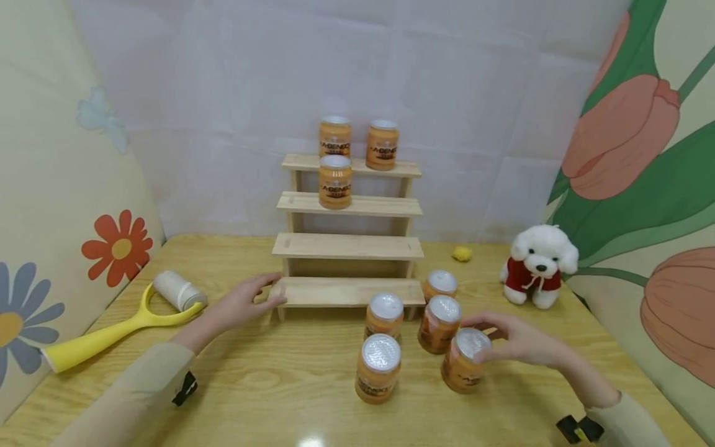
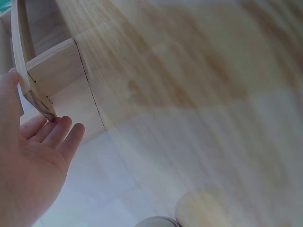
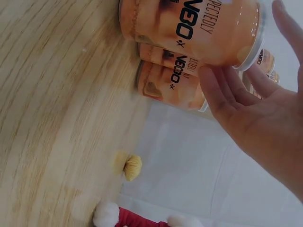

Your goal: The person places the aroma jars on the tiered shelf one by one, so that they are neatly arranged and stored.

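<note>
My left hand [image 1: 248, 304] pinches the left end of the lowest board on a wooden step shelf [image 1: 346, 246], thumb on one side and fingertips on the other in the left wrist view. My right hand [image 1: 522, 340] is at the top of an orange can [image 1: 462, 371] standing upright on the table. In the right wrist view its fingers reach the can's side near the silver lid, while the thumb [image 3: 288, 23] stands apart from the lid. Several similar cans stand close by, among them a front one [image 1: 378, 372] and one beside the held-to can [image 1: 437, 329].
Two cans stand on the top step, one of them a right-hand can [image 1: 383, 149], and another can [image 1: 335, 186] on the step below. A yellow forked tool with a pale roller [image 1: 179, 290] lies left. A small yellow object [image 1: 462, 253] and a white plush dog [image 1: 540, 264] are at right.
</note>
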A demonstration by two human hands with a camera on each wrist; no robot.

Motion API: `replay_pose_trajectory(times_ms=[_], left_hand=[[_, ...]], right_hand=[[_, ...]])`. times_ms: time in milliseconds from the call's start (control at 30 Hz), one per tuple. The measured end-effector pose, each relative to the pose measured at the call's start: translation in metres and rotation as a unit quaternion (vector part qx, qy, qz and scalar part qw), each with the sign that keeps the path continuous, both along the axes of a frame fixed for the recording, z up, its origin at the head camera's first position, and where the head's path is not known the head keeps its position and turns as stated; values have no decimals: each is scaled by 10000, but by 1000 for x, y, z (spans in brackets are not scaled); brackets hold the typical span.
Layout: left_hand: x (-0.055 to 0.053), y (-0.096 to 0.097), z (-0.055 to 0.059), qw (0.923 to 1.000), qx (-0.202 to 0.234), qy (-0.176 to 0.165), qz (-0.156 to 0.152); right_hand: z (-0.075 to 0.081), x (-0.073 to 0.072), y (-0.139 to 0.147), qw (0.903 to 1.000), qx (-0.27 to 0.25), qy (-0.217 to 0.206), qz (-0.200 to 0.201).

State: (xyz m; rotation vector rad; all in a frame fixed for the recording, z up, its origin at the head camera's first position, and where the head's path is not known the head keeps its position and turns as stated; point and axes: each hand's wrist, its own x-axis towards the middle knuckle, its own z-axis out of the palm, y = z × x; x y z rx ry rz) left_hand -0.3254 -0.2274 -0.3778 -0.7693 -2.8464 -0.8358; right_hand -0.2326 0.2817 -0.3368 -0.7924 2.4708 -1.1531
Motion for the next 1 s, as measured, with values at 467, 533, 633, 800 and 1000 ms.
replay_pose_trajectory(times_ms=[467, 533, 633, 800, 1000], left_hand=[[-1, -2, 1, 9999, -128, -1, -14], [-1, -2, 2, 9999, -119, 6, -21], [-1, -1, 2, 9999, -124, 59, -31], [-1, 0, 0, 9998, -131, 129, -57], [0, -1, 0, 9999, -102, 104, -49]], right_hand=[[-7, 6, -6, 9973, 396, 542, -291], [-7, 7, -8, 9957, 459, 674, -432], [-8, 7, -10, 9938, 546, 749, -621], [-7, 9, -11, 9917, 647, 737, -832], [-14, 11, -11, 9920, 720, 640, -811]])
